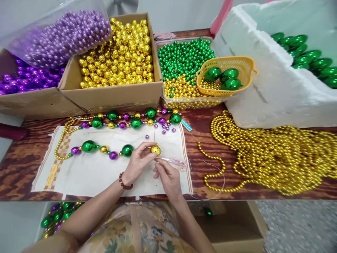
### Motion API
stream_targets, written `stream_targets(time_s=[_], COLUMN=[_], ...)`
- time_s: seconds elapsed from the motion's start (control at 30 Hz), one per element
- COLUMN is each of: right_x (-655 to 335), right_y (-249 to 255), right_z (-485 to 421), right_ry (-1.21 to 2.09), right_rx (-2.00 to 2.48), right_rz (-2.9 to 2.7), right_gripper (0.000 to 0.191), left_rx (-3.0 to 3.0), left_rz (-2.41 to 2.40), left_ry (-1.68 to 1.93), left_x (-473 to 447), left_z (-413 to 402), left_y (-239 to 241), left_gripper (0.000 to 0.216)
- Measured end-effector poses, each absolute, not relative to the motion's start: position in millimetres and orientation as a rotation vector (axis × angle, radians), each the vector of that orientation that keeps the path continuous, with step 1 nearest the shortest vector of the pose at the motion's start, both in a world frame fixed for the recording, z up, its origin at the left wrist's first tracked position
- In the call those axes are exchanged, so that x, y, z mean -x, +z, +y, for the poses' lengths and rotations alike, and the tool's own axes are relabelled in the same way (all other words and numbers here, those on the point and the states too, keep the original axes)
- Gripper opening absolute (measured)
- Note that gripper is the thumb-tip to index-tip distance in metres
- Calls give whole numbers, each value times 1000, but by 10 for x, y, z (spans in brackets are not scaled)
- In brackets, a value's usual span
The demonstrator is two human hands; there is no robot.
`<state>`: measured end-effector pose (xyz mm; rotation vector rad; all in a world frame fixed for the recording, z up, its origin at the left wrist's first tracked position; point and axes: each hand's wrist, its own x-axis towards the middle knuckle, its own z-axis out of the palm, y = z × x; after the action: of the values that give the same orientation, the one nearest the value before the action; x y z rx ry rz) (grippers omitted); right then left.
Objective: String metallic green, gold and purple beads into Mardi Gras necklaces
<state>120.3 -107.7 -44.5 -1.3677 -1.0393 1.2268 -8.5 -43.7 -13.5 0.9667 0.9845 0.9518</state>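
Observation:
My left hand (139, 160), with a brown bead bracelet at the wrist, pinches a shiny gold bead (155, 150) between thumb and fingers. A thin needle (154, 136) sticks up above the bead. Directly below the bead, my right hand (168, 177) is closed in a pinch, in line with the needle; its held end is mostly hidden by the fingers. Left of my left hand, a strand of green, purple and gold beads (88, 146) lies on the white cloth (86, 175). Several loose small purple beads (163, 132) lie above my hands. Pink-handled snips (177, 162) lie behind my right hand.
Boxes of purple beads (28, 79) and gold beads (118, 56) stand at the back left. Behind are a tub of green beads (184, 52), a yellow basket (226, 92) and a white foam box (250, 70). Gold bead chains (284, 158) cover the right side.

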Motion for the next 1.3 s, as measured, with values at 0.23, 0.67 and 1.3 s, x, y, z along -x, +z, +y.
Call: stream_targets(time_s=[0.23,0.67,1.3], right_x=[-1324,-1473,-1579], right_y=[-632,-761,-807], right_z=[-1196,-1178,-1125], right_ry=[1418,1138,1058], right_rx=[1362,1434,1387], right_rz=[-762,-826,-851], right_gripper=[31,22,20], left_rx=[-1507,-2182,-2288], left_rz=[1041,1362,985], left_ry=[678,267,978], left_x=[73,240,-573], left_z=[-412,361,1152], left_y=[-179,-367,344], left_gripper=[29,26,17])
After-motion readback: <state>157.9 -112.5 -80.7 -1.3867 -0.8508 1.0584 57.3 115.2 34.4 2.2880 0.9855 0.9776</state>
